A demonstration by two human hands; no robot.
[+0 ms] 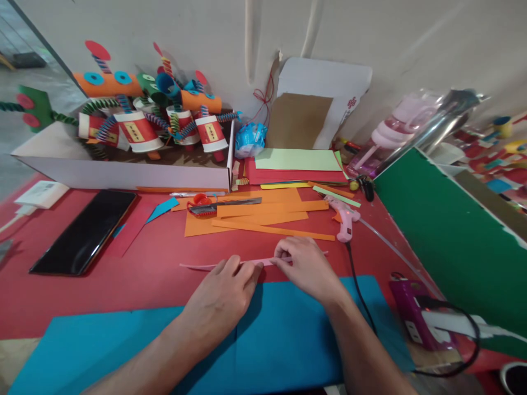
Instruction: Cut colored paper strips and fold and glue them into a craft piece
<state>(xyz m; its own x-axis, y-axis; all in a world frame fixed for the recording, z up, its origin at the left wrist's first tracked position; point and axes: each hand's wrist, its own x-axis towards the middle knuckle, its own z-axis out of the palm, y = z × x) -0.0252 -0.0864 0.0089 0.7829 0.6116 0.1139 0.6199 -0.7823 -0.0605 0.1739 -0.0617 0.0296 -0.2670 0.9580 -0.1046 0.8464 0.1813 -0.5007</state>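
Blue sheet [288, 334]: closest thing, forearms cover chunks of it, bottom left corner cut off
Left hand [226, 288]: fingers bent down over the strip, thumb's hidden, so can't tell if it's gripping or just pressing
Right hand [307, 269]: thumb and finger pinched shut on the strip
Pink strip [268, 262]: over the red bench [144, 291], just past the sheet; long, skinny, slightly bowed, partly hidden by both hands
Cup figures [138, 131]: overlapping in the box [135, 174], lower bits hard to make out
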